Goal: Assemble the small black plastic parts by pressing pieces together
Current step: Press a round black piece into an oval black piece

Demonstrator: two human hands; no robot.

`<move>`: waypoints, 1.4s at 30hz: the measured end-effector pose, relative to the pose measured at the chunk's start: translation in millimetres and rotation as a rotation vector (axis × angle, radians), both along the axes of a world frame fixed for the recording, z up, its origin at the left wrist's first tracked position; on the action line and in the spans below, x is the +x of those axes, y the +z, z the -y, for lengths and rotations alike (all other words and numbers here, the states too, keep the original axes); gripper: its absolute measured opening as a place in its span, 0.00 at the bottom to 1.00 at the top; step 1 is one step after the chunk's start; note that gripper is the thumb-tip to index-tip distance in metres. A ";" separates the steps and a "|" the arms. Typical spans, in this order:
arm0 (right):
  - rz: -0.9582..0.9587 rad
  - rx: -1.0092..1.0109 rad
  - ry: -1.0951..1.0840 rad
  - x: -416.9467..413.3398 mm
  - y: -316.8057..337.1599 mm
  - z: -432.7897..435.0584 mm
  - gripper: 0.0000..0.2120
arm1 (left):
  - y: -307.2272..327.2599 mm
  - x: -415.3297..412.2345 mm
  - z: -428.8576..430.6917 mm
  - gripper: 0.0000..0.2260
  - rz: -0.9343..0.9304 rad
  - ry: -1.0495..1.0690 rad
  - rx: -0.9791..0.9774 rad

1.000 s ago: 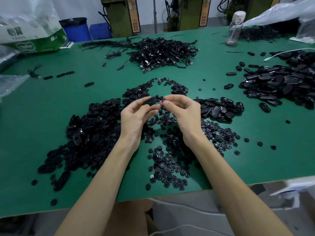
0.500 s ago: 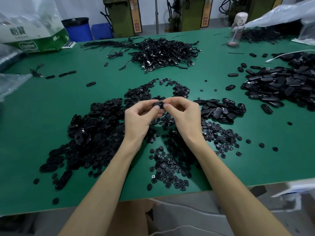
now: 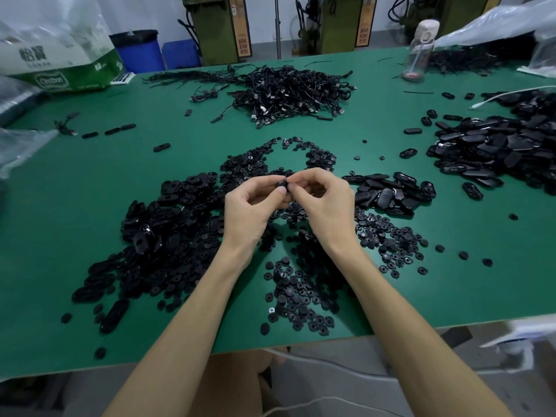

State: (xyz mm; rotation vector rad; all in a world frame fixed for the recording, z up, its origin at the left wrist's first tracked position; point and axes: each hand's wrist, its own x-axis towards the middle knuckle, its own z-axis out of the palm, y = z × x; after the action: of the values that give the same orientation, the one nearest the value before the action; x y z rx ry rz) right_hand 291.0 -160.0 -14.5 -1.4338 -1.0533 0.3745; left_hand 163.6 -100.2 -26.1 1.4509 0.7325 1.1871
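My left hand and my right hand meet above the middle of the green table. Between their fingertips they pinch one small black plastic part, mostly hidden by thumbs and fingers. Below the hands lies a scatter of small round black pieces. A heap of black oval shells sits to the left. A smaller pile of oval parts lies just right of my right hand.
A tangle of black cables lies at the back centre. A big heap of oval parts fills the right side, with a clear bottle behind it. A cardboard box and plastic bags stand far left. The table's near edge runs below my forearms.
My hands have closed together on the part, fingers curling tighter around it. The part has turned from flat on my left fingers to pinched between both hands.
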 end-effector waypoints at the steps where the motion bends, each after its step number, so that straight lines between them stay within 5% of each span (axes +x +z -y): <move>1: 0.001 0.004 -0.003 -0.3 0.3 0.3 0.04 | -0.2 0.1 0.3 0.08 0.001 0.002 -0.002; 11: 0.030 -0.008 -0.002 -0.6 4.4 3.8 0.03 | -0.7 -0.7 -0.4 0.07 0.045 -0.010 -0.045; 19: 0.071 -0.001 0.088 -4.7 5.2 3.1 0.12 | -0.3 -1.9 -1.7 0.08 0.074 0.024 -0.102; 42: -0.020 -0.009 0.135 -3.0 -0.2 -0.6 0.08 | 0.8 -0.3 2.3 0.06 -0.098 0.070 -0.016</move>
State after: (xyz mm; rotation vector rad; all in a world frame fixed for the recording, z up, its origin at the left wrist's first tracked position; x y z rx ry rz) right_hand 288.0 -159.4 -14.7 -1.3678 -1.1367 0.4903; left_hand 163.3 -102.5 -25.3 1.4893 0.8646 1.1669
